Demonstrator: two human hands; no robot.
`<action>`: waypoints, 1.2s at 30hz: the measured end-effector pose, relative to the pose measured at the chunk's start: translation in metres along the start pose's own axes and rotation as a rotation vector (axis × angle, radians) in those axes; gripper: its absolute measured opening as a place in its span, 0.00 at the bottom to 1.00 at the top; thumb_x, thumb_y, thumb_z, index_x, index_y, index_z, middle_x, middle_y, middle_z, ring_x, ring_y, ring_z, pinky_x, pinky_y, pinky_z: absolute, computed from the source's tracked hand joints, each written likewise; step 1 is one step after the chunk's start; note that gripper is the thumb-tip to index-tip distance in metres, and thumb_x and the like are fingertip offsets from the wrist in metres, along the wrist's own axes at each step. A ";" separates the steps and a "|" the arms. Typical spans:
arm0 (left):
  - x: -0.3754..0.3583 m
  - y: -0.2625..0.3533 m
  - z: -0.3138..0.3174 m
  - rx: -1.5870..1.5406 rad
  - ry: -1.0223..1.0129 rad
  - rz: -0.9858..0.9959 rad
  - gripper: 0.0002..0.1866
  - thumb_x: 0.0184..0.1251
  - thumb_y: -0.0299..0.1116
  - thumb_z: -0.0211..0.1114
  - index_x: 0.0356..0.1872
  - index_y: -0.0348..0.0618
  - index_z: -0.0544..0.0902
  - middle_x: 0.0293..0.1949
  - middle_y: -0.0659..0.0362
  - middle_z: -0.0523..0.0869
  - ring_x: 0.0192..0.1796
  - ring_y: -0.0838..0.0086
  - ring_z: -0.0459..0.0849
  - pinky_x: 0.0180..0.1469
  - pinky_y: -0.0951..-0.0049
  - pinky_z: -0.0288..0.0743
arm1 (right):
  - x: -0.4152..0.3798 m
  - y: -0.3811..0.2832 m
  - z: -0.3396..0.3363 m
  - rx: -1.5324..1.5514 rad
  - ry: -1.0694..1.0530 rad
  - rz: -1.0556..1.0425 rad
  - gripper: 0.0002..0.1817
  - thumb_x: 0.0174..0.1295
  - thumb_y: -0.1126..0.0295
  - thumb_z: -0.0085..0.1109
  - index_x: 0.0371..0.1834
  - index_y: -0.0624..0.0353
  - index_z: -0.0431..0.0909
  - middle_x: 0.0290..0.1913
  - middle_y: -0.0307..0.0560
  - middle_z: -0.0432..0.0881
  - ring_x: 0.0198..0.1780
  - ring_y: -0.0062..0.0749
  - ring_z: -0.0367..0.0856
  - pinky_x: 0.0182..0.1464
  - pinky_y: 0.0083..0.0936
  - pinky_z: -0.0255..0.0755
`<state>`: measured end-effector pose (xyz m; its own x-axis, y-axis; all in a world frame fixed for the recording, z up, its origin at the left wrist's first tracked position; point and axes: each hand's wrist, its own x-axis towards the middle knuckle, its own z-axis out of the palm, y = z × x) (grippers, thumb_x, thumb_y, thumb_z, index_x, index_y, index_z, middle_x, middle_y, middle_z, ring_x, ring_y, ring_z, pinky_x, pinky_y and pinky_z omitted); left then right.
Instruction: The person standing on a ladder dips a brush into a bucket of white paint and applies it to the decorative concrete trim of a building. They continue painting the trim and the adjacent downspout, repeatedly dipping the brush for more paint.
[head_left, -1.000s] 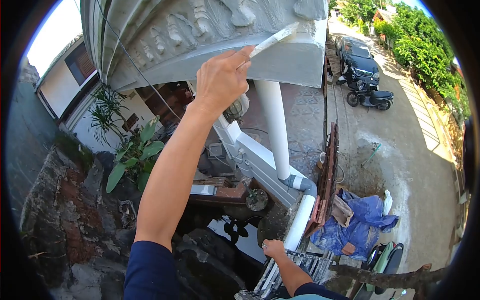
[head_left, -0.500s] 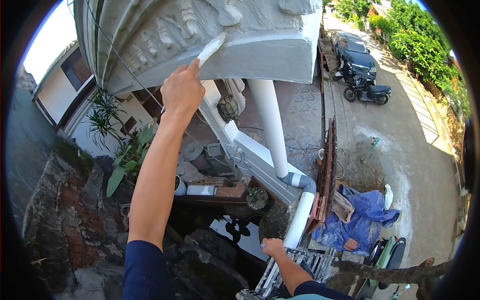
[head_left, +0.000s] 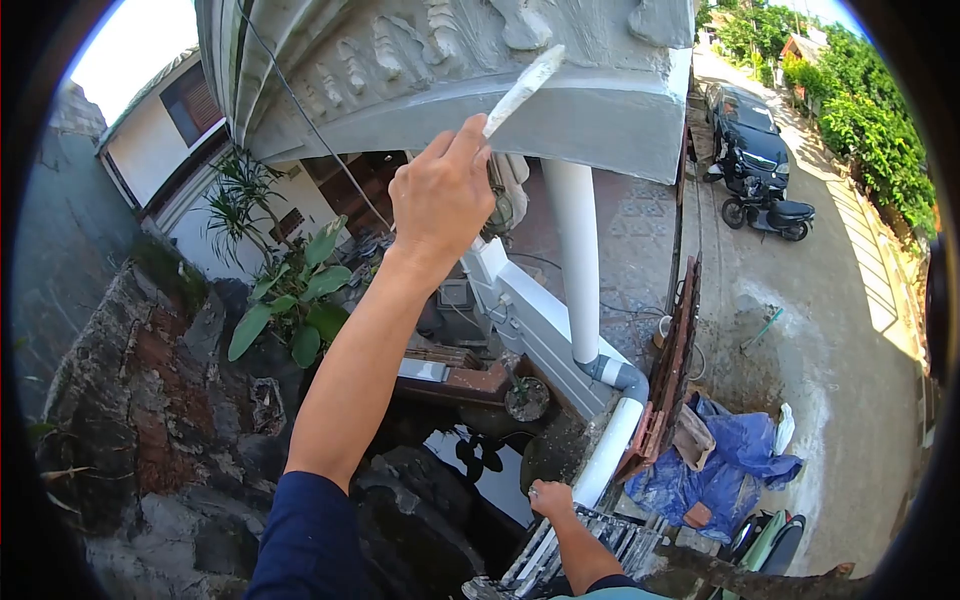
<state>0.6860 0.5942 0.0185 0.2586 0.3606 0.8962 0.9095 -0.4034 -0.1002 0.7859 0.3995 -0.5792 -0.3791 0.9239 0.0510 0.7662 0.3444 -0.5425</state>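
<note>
At the bottom edge, the right hand (head_left: 549, 497) is closed on the top of the ladder (head_left: 575, 545), the only steadying hold; if it slips, I judge a fall onto the rocks (head_left: 150, 400) likely. Below lies a dark pond (head_left: 480, 465) holding water. Higher up, the left hand (head_left: 440, 195) pinches a paint-coated brush (head_left: 523, 88) between thumb and fingers, its tip against the grey ledge (head_left: 560, 120); paint could drip.

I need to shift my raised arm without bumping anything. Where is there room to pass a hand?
Open air lies right of the left hand, between the white pipe and the cornice. Crowded: the paintbrush is at the cornice; the right hand grips the ladder.
</note>
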 end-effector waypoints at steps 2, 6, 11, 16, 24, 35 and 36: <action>-0.004 -0.031 0.005 0.025 0.091 -0.036 0.18 0.63 0.30 0.62 0.55 0.43 0.80 0.33 0.54 0.85 0.34 0.55 0.86 0.36 0.57 0.78 | 0.004 0.002 -0.001 -0.005 -0.015 -0.005 0.11 0.52 0.56 0.64 0.30 0.50 0.80 0.27 0.48 0.85 0.32 0.47 0.86 0.35 0.45 0.79; 0.039 -0.068 0.028 0.155 0.217 -0.099 0.19 0.63 0.30 0.62 0.57 0.42 0.79 0.38 0.52 0.85 0.37 0.54 0.86 0.39 0.55 0.79 | 0.004 -0.001 -0.007 0.002 -0.021 -0.004 0.12 0.52 0.56 0.64 0.30 0.51 0.80 0.27 0.48 0.85 0.31 0.46 0.86 0.35 0.44 0.78; 0.063 -0.052 0.072 0.259 0.151 -0.087 0.24 0.60 0.26 0.59 0.60 0.42 0.75 0.43 0.52 0.83 0.37 0.49 0.86 0.40 0.53 0.80 | -0.001 -0.002 -0.004 0.001 0.011 -0.020 0.11 0.50 0.57 0.66 0.29 0.51 0.79 0.25 0.47 0.84 0.31 0.46 0.86 0.34 0.44 0.79; 0.009 -0.046 0.079 0.330 -0.046 -0.036 0.24 0.59 0.24 0.58 0.60 0.42 0.76 0.38 0.55 0.81 0.31 0.53 0.86 0.33 0.56 0.81 | 0.002 -0.004 -0.008 -0.010 0.004 -0.005 0.12 0.51 0.57 0.65 0.28 0.51 0.78 0.25 0.47 0.84 0.31 0.46 0.86 0.34 0.43 0.79; -0.006 -0.054 0.044 -0.046 0.065 -0.167 0.18 0.68 0.33 0.61 0.56 0.37 0.79 0.32 0.55 0.85 0.29 0.63 0.84 0.34 0.67 0.76 | 0.003 -0.003 -0.007 -0.024 -0.055 0.008 0.11 0.53 0.55 0.63 0.31 0.50 0.80 0.28 0.47 0.85 0.32 0.46 0.86 0.36 0.44 0.79; 0.074 -0.046 0.076 -1.050 0.242 -0.575 0.14 0.72 0.34 0.60 0.51 0.36 0.82 0.21 0.68 0.72 0.19 0.86 0.63 0.21 0.81 0.56 | 0.003 0.000 -0.006 -0.006 -0.016 -0.007 0.11 0.52 0.56 0.63 0.31 0.51 0.80 0.28 0.48 0.85 0.33 0.46 0.86 0.36 0.43 0.79; 0.074 -0.043 0.083 -1.083 0.245 -0.563 0.14 0.73 0.34 0.60 0.53 0.38 0.81 0.19 0.68 0.69 0.16 0.87 0.60 0.16 0.82 0.51 | 0.003 0.000 -0.006 0.007 -0.003 -0.012 0.11 0.52 0.57 0.64 0.29 0.51 0.79 0.27 0.48 0.85 0.32 0.46 0.85 0.35 0.44 0.78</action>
<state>0.6934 0.7081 0.0527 -0.2532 0.5890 0.7675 0.1080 -0.7712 0.6274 0.7876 0.4033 -0.5740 -0.3898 0.9192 0.0550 0.7580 0.3542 -0.5477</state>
